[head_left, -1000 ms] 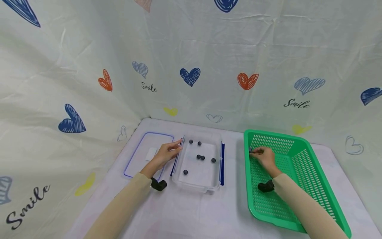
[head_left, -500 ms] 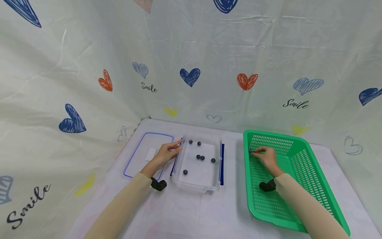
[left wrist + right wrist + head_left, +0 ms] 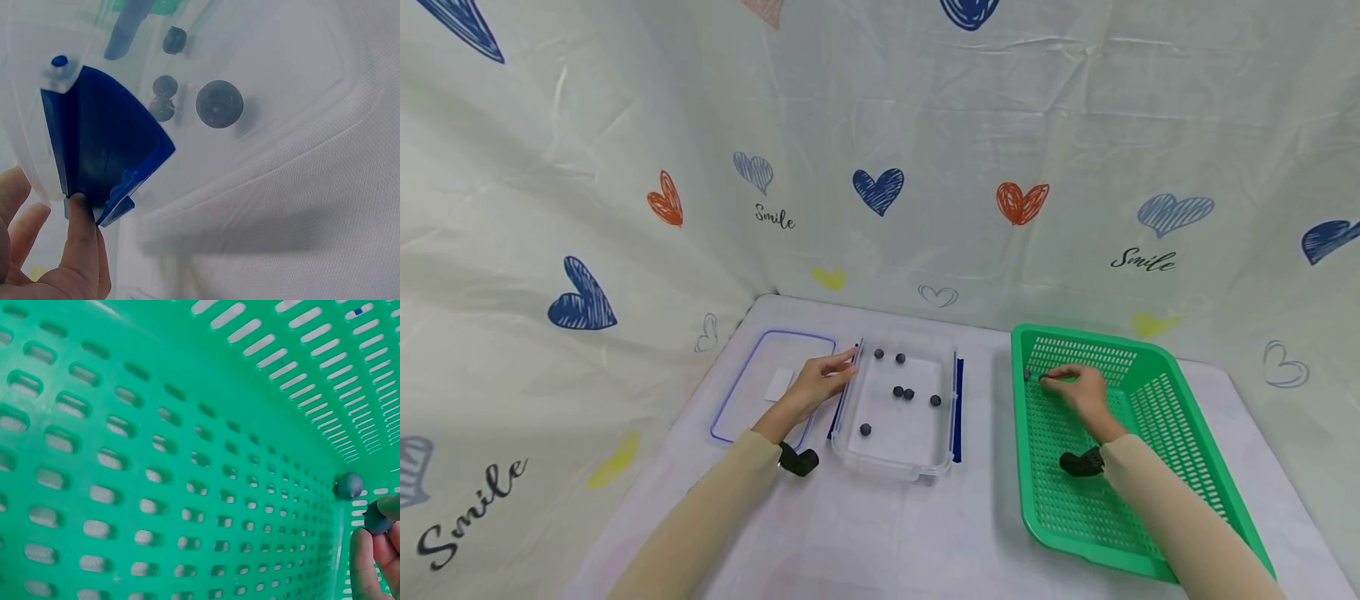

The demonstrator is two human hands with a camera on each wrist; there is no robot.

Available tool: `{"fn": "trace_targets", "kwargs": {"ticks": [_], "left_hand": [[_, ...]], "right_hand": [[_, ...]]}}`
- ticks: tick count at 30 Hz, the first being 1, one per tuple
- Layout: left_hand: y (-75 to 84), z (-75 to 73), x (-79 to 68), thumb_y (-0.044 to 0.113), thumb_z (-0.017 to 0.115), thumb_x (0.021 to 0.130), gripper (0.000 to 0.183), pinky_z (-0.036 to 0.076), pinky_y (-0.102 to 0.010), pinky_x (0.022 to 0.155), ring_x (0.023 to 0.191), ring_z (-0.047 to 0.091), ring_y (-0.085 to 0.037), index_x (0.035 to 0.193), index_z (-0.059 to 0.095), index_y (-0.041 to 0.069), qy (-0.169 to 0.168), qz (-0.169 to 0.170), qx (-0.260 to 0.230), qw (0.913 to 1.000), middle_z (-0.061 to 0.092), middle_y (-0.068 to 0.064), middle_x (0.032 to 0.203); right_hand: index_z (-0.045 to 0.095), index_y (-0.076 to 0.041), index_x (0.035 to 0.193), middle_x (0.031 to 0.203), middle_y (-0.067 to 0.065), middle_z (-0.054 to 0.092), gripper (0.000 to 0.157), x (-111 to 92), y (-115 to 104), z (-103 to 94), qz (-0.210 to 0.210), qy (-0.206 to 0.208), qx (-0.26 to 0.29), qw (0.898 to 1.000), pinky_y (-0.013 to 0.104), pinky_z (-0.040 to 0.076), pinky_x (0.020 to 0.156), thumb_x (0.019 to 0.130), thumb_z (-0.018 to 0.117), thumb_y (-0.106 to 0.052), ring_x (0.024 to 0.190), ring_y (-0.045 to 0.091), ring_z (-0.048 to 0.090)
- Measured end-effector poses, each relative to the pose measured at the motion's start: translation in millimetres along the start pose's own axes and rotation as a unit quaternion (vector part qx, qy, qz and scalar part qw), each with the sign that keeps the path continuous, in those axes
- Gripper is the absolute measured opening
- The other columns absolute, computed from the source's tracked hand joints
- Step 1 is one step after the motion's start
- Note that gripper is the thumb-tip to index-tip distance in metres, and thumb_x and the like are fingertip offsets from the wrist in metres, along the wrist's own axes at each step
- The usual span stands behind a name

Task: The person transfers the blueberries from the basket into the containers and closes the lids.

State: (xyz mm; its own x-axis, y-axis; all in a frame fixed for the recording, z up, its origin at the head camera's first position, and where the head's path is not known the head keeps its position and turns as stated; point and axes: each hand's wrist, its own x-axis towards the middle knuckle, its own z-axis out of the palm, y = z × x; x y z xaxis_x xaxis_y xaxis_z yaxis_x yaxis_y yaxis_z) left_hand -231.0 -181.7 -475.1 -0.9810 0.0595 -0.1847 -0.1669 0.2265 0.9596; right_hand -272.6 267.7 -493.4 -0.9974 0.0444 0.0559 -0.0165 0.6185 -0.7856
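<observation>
In the head view my left hand (image 3: 815, 389) reaches to the left side of a clear plastic box (image 3: 891, 468), fingers fairly straight. Its fingertips touch the wall and the blue latch (image 3: 106, 137), which is swung outward. Several small dark balls (image 3: 866, 429) lie apart on the box floor, two of them side by side. My right hand (image 3: 1081, 393), inside the green basket (image 3: 1028, 492), pinches a dark ball (image 3: 377, 520) between thumb and fingers. Another ball (image 3: 349, 486) rests near the basket's left wall, just beyond those fingertips.
A clear lid (image 3: 752, 367) with a blue rim lies left of the box, partly under the left arm. The box's right latch (image 3: 958, 408) is also folded out. A curtain (image 3: 955, 108) printed with hearts hangs behind the table.
My right hand has drawn back to the right from the basket's left wall with a ball in its fingers. The ball left at the wall now shows. The left hand has stayed put.
</observation>
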Motion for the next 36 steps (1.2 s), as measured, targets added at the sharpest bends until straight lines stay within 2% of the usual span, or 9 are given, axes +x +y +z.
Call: {"fn": "trace_targets", "kwargs": {"ticks": [4, 11, 22, 28, 33, 36], "left_hand": [[-0.7, -0.4, 0.5, 0.018, 0.066, 0.099, 0.051, 0.046, -0.04, 0.104, 0.123, 0.055, -0.028, 0.147, 0.051, 0.017, 0.002, 0.002, 0.0, 1.0, 0.055, -0.017, 0.131], [-3.5, -0.3, 1.5, 0.019, 0.066, 0.098, 0.051, 0.047, -0.04, 0.104, 0.123, 0.055, -0.028, 0.147, 0.05, 0.017, 0.005, 0.001, 0.003, 1.0, 0.056, -0.017, 0.13], [-2.0, 0.1, 0.5, 0.019, 0.066, 0.098, 0.051, 0.047, -0.04, 0.103, 0.122, 0.056, -0.028, 0.147, 0.051, 0.017, 0.009, 0.002, 0.002, 1.0, 0.056, -0.017, 0.13], [-1.2, 0.2, 0.9, 0.018, 0.066, 0.098, 0.051, 0.047, -0.04, 0.104, 0.122, 0.055, -0.028, 0.147, 0.05, 0.017, 0.007, 0.002, 0.001, 1.0, 0.056, -0.017, 0.131], [-1.8, -0.2, 1.2, 0.019, 0.067, 0.098, 0.052, 0.047, -0.04, 0.104, 0.123, 0.055, -0.028, 0.147, 0.05, 0.017, 0.008, -0.001, -0.001, 1.0, 0.055, -0.018, 0.132], [-1.8, -0.1, 1.3, 0.02, 0.066, 0.098, 0.052, 0.046, -0.04, 0.104, 0.124, 0.054, -0.029, 0.147, 0.05, 0.017, 0.006, 0.0, -0.002, 1.0, 0.054, -0.018, 0.133]], "right_hand": [[0.069, 0.007, 0.108, 0.112, 0.025, 0.065, 0.028, -1, -3, -2.9, 0.0, -0.011, 0.003, 1.0, 0.033, 0.052, 0.071, 0.093, 0.072, -0.015, 0.106, 0.038, 0.056], [0.068, 0.008, 0.111, 0.116, 0.026, 0.062, 0.032, -6, -16, -7.3, 0.007, -0.024, 0.036, 0.999, 0.051, 0.052, 0.085, 0.093, 0.072, -0.017, 0.112, 0.04, 0.053], [0.066, 0.01, 0.112, 0.116, 0.025, 0.062, 0.032, -11, -37, -16.7, 0.01, -0.037, 0.07, 0.997, 0.055, 0.049, 0.094, 0.094, 0.072, -0.016, 0.113, 0.039, 0.053], [0.067, 0.007, 0.112, 0.12, 0.023, 0.06, 0.034, -14, -46, -22.1, 0.02, -0.039, 0.078, 0.996, 0.059, 0.043, 0.101, 0.093, 0.074, -0.02, 0.12, 0.04, 0.049], [0.065, 0.009, 0.114, 0.129, 0.023, 0.054, 0.04, -18, -56, -27.1, 0.009, -0.049, 0.099, 0.994, 0.059, 0.041, 0.104, 0.092, 0.075, -0.023, 0.126, 0.041, 0.044], [0.065, 0.009, 0.114, 0.128, 0.021, 0.055, 0.042, -20, -62, -29.5, 0.002, -0.052, 0.11, 0.993, 0.058, 0.042, 0.103, 0.092, 0.075, -0.025, 0.127, 0.038, 0.044]]}}
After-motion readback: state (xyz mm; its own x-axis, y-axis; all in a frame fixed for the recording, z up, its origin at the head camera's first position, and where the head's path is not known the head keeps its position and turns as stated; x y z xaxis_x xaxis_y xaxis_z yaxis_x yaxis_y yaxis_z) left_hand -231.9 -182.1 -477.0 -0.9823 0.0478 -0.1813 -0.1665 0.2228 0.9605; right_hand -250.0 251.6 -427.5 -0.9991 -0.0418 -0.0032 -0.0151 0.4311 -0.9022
